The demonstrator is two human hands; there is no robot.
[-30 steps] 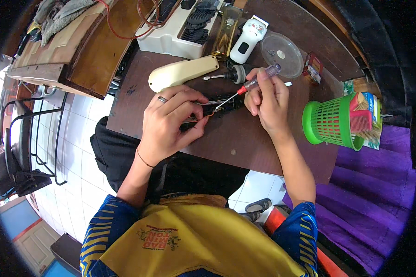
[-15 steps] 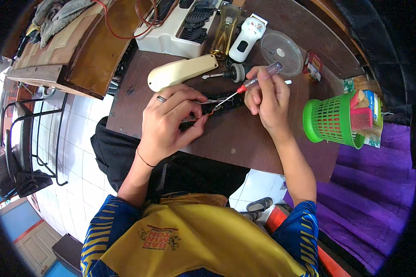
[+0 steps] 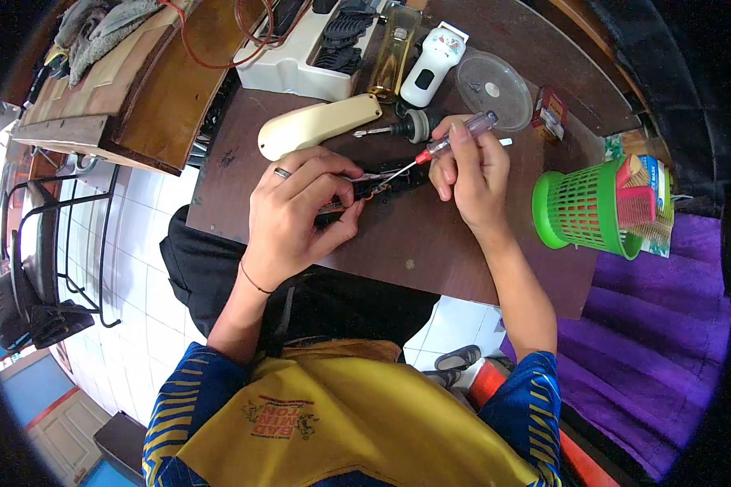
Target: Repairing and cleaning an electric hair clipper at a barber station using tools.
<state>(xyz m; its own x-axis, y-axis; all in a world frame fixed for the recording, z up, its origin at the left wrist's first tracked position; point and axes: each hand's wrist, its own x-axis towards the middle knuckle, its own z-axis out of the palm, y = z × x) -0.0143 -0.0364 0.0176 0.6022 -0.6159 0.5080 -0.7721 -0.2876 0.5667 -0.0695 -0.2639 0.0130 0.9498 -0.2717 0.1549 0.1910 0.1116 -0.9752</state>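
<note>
My right hand [image 3: 473, 174] is closed round the clear handle of a screwdriver [image 3: 440, 148] with a red collar. Its shaft slants down to the left, and the tip meets a dark opened device [image 3: 394, 185] that looks like a hair clipper body. My left hand [image 3: 304, 207], with a ring on one finger, is curled over the device's left end. A slim metallic piece and a small orange wire [image 3: 371, 193] show by its fingertips; the palm hides the rest. Just beyond lies a cream clipper cover [image 3: 321, 127].
A corded black and grey part [image 3: 414, 127], a white hair clipper [image 3: 434, 65], an amber bottle [image 3: 394, 53] and a clear round lid [image 3: 495, 93] lie farther back. A white case [image 3: 300, 73] holds black combs. At right, a green basket [image 3: 577, 207] holds combs, near a small red box [image 3: 549, 114].
The screwdriver and my right hand have shifted very slightly, with the tip still at the dark device. My left hand keeps its place.
</note>
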